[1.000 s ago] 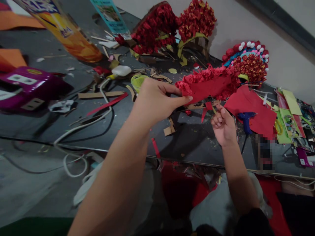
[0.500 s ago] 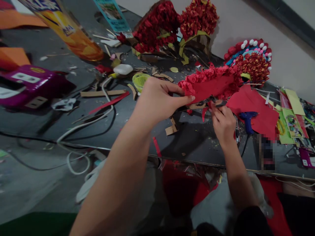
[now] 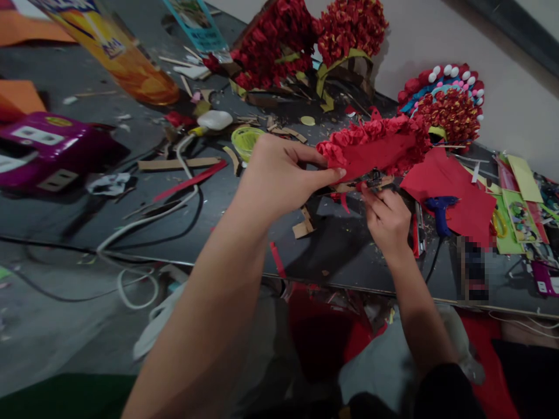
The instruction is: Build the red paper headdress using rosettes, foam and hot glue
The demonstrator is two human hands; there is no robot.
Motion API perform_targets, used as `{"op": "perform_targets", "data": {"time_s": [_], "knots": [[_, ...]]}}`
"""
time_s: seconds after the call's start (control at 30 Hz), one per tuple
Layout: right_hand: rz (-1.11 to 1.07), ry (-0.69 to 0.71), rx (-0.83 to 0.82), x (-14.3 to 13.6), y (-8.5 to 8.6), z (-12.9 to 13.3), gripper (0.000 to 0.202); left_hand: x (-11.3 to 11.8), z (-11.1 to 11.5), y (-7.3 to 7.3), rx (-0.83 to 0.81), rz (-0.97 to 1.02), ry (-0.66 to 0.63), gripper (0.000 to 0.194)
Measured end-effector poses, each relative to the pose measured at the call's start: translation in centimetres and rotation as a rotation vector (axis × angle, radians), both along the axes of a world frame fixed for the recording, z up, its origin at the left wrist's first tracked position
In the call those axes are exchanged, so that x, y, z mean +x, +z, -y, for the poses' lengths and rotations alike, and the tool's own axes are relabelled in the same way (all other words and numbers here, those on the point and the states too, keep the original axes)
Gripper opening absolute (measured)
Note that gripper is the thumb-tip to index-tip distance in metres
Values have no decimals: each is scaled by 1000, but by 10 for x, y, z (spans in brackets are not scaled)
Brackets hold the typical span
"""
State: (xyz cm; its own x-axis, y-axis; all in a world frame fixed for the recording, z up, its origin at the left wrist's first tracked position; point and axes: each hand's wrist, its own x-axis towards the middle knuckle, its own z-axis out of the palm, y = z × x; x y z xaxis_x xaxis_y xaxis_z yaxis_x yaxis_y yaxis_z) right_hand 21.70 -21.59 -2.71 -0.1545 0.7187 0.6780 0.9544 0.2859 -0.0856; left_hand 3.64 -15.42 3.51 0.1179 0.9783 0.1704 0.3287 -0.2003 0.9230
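A red craft piece [image 3: 379,152] with a crumpled paper border lies near the table's middle, with cardboard strips under its lower edge. My left hand [image 3: 292,174] pinches its left end between thumb and fingers. Below its lower edge, my right hand [image 3: 386,215] has its fingers closed around the end of a thin red strip [image 3: 345,202] that hangs to the left. A red sheet [image 3: 454,192] lies to the right, bearing a blue glue gun [image 3: 442,212].
Decorated red pieces [image 3: 351,29] stand along the wall, one with white balls [image 3: 449,99]. At left are an orange drink bottle [image 3: 126,64], a purple power socket box [image 3: 56,151] and a white cable [image 3: 144,218]. A yellow-green cup [image 3: 244,142] stands by my left hand.
My right hand has moved a little left along the lower edge, carrying the strip end with it. My left hand keeps its pinch on the red piece.
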Motion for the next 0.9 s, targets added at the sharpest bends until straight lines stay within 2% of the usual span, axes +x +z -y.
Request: {"op": "perform_targets", "data": {"time_s": [0.17,0.37,0.57,0.7,0.9], "knots": [[27,-3,17,-6,1,1,28,1,-1,-2,25,-2,11,23],[66,77,37,-15,-1,3,28,2,-1,-4,31,8,-32,20],[170,-88,119,-7,5,4,26,0,0,-1,27,16,1,19],[160,-127,66,6,3,3,25,-1,0,0,19,13,6,20],[129,-171,82,22,-5,-1,28,-2,0,1,7,31,-2,22]]}}
